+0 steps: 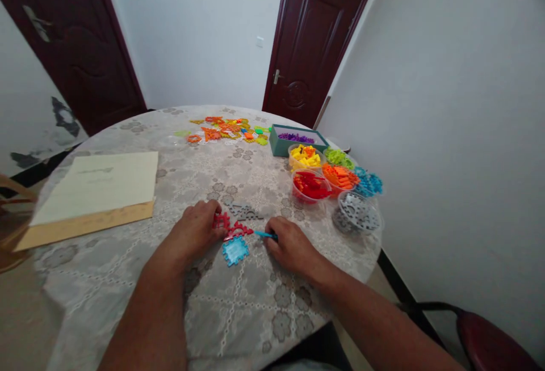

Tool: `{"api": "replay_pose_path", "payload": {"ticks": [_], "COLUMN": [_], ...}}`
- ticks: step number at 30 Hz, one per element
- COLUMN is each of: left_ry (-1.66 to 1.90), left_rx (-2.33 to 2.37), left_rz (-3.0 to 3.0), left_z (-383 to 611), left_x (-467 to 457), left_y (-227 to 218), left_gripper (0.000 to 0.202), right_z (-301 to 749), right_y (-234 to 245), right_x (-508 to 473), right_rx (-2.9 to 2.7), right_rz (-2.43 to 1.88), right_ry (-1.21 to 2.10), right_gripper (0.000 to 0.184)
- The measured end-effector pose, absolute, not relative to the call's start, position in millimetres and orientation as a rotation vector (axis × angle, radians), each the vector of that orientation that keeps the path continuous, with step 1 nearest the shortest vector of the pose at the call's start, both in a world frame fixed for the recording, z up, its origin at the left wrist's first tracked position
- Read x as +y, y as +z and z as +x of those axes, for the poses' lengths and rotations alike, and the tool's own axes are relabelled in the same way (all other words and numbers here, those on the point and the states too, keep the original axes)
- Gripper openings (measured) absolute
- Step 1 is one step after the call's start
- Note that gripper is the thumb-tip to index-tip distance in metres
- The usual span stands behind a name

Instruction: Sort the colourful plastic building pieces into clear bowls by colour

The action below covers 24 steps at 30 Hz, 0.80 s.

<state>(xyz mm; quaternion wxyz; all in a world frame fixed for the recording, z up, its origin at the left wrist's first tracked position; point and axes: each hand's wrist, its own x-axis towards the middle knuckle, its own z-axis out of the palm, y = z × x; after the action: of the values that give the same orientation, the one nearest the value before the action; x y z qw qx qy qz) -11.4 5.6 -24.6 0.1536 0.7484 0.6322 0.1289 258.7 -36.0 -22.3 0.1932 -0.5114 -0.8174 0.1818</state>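
Note:
My left hand (196,228) rests on the table with its fingers closed on a red interlocking plastic piece (221,221). A second red piece (238,230) lies joined beside it, and a blue square piece (235,251) lies flat just below. My right hand (289,241) is curled, pinching a thin blue piece (265,235) that points toward the red ones. Grey pieces (243,211) lie just beyond both hands.
Tubs of red (310,185), orange (340,177), yellow (305,156), green, blue and grey (356,215) pieces stand at the right. A teal box (281,143) holds purple pieces. Loose coloured pieces (225,129) lie far back. Paper on cardboard (97,185) lies left. A chair (489,342) stands lower right.

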Motion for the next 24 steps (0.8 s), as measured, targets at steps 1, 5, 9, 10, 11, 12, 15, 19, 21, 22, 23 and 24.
{"api": "replay_pose_path", "payload": {"ticks": [1, 5, 9, 10, 11, 12, 15, 19, 21, 22, 23, 24], "left_ry": [0.37, 0.399, 0.51, 0.534, 0.555, 0.572, 0.625, 0.657, 0.679, 0.692, 0.709, 0.726], "left_rx": [1.8, 1.733, 1.677, 1.664, 1.65, 1.639, 1.63, 1.697, 1.75, 1.773, 1.792, 1.808], "left_rz": [2.131, 2.038, 1.951, 1.936, 1.925, 1.918, 1.909, 1.895, 1.893, 1.891, 1.885, 1.876], "left_z": [-12, -12, -14, -15, -16, -16, -17, -17, -19, -20, -21, -22], "left_x": [6, 6, 6, 7, 7, 7, 8, 9, 11, 12, 13, 14], "left_y": [-25, -23, -22, -22, -22, -22, -20, -14, -13, -14, -14, -15], "left_gripper": [0.031, 0.037, 0.028, 0.026, 0.024, 0.024, 0.026, 0.035, 0.038, 0.039, 0.04, 0.04], "right_z": [261, 284, 348, 370, 394, 418, 486, 544, 558, 562, 565, 568], "right_y": [-19, 7, 44, 53, 61, 67, 80, 84, 83, 82, 81, 80], "right_x": [-38, -45, -34, -27, -18, -8, 24, 66, 85, 93, 100, 106], "right_rx": [-2.286, -2.209, -2.022, -1.953, -1.87, -1.799, -1.668, -1.688, -1.799, -1.85, -1.886, -1.904], "right_rz": [-1.408, -1.336, -1.414, -1.475, -1.545, -1.611, -1.805, -1.976, -2.02, -2.029, -2.034, -2.04], "right_ry": [0.533, 0.618, 0.395, 0.268, 0.136, 0.007, -0.252, -0.44, -0.519, -0.542, -0.55, -0.545], "right_gripper": [0.011, 0.009, 0.027, 0.03, 0.032, 0.033, 0.036, 0.036, 0.035, 0.034, 0.034, 0.033]}}
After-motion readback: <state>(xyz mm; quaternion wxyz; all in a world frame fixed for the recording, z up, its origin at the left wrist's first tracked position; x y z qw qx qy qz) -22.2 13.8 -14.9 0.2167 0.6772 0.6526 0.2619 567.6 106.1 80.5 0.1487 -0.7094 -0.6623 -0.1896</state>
